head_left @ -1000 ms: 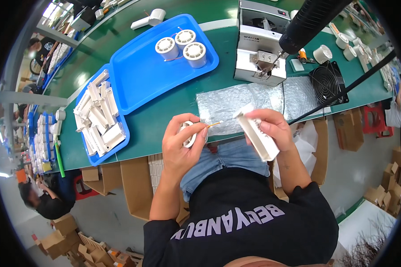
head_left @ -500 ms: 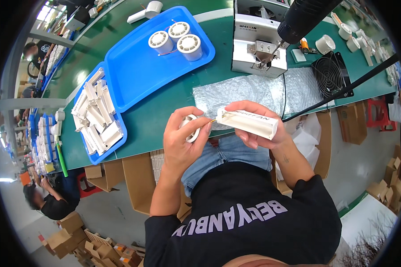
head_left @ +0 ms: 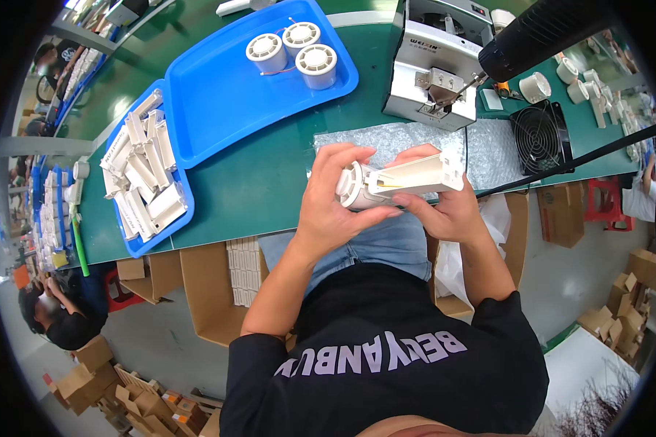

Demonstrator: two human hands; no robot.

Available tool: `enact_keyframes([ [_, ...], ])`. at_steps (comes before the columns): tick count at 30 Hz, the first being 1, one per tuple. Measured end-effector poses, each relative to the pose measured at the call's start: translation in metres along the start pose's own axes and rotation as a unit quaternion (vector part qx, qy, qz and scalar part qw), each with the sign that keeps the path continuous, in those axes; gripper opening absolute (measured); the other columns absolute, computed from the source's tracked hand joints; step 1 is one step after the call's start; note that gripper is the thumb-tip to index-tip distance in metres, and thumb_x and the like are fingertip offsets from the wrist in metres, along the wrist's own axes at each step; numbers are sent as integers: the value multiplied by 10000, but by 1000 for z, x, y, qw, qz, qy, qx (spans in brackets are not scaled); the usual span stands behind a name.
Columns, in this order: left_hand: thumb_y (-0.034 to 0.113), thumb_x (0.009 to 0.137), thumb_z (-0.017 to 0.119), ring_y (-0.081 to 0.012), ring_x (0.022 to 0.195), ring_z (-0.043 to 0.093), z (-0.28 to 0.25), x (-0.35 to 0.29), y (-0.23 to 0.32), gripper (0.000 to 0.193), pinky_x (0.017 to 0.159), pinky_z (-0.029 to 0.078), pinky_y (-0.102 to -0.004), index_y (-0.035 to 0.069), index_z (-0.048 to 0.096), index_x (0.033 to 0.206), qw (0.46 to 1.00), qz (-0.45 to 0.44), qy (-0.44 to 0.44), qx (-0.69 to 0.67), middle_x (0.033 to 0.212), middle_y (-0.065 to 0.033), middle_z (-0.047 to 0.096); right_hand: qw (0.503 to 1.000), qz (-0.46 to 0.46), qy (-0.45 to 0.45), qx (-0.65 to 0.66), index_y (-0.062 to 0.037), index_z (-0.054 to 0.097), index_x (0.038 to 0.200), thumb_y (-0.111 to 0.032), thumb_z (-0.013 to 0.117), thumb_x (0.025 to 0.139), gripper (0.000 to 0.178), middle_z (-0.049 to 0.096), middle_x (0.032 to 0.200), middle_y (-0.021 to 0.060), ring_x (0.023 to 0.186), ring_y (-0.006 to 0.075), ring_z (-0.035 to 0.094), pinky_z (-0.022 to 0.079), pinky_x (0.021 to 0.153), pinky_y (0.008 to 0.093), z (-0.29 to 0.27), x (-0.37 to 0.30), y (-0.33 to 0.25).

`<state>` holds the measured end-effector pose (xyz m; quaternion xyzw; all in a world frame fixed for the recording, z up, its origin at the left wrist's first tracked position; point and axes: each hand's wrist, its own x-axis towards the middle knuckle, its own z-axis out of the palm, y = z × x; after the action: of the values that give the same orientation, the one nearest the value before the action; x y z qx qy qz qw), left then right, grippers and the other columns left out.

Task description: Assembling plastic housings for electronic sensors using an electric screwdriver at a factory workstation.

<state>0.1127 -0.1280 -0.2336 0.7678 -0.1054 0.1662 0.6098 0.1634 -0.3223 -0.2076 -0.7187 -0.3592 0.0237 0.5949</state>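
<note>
My left hand [head_left: 326, 204] is closed around a round white fan head [head_left: 351, 185] with a slotted rim. My right hand [head_left: 448, 213] grips a long white handle shell [head_left: 419, 173], its hollow side turned up. The two parts meet end to end above the front edge of the table. A thin yellowish wire lies inside the shell near the joint. My left thumb reaches along the underside of the joint, toward the right fingers. Part of the fan head is hidden by the left fingers.
A large blue tray [head_left: 226, 109] holds three white fan heads [head_left: 315, 65]. Beside it, a smaller blue tray [head_left: 184, 211] is heaped with white shells [head_left: 147, 169]. Bubble wrap [head_left: 386, 135], a white machine [head_left: 434, 62], a black cylindrical tool [head_left: 517, 51] and a black fan [head_left: 541, 136] stand beyond my hands.
The fan head and handle shell, apart before with a wire between them, now touch end to end. The shell has turned so its hollow faces up. The view has shifted slightly.
</note>
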Motion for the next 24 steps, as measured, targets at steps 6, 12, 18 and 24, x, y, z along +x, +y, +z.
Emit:
enact_keyframes([
  [6, 172, 556, 937, -236, 986, 580, 5, 2, -3, 680, 835, 506, -348, 91, 613, 1149, 1000, -17, 17, 17, 1107, -82, 522, 996, -18, -35, -85, -6, 657, 1053, -48, 755, 774, 299, 638, 1041, 133, 910, 280, 647, 510, 792, 332, -5, 5, -4],
  [12, 183, 562, 934, -249, 998, 574, 6, 0, -8, 640, 837, 500, -349, 87, 632, 1118, 999, -13, 9, 32, 1099, -92, 512, 992, -17, -55, -109, -3, 642, 1069, -62, 760, 761, 335, 631, 990, 157, 862, 335, 631, 505, 753, 364, -6, 11, -5],
  [18, 81, 565, 903, -229, 1027, 557, 8, 1, -14, 662, 865, 479, -335, 77, 599, 1153, 1000, -4, 4, 23, 1135, -95, 515, 989, -40, -25, -142, -6, 630, 1090, -61, 768, 748, 373, 631, 952, 151, 811, 348, 625, 505, 724, 377, 0, 15, -5],
  [24, 133, 626, 844, -302, 966, 594, 8, 3, -15, 612, 833, 498, -378, 53, 592, 1178, 999, 12, 5, 37, 1074, -128, 574, 983, -63, -6, -171, -14, 625, 1102, -52, 768, 733, 398, 629, 935, 141, 803, 334, 629, 505, 701, 371, 9, 20, -3],
])
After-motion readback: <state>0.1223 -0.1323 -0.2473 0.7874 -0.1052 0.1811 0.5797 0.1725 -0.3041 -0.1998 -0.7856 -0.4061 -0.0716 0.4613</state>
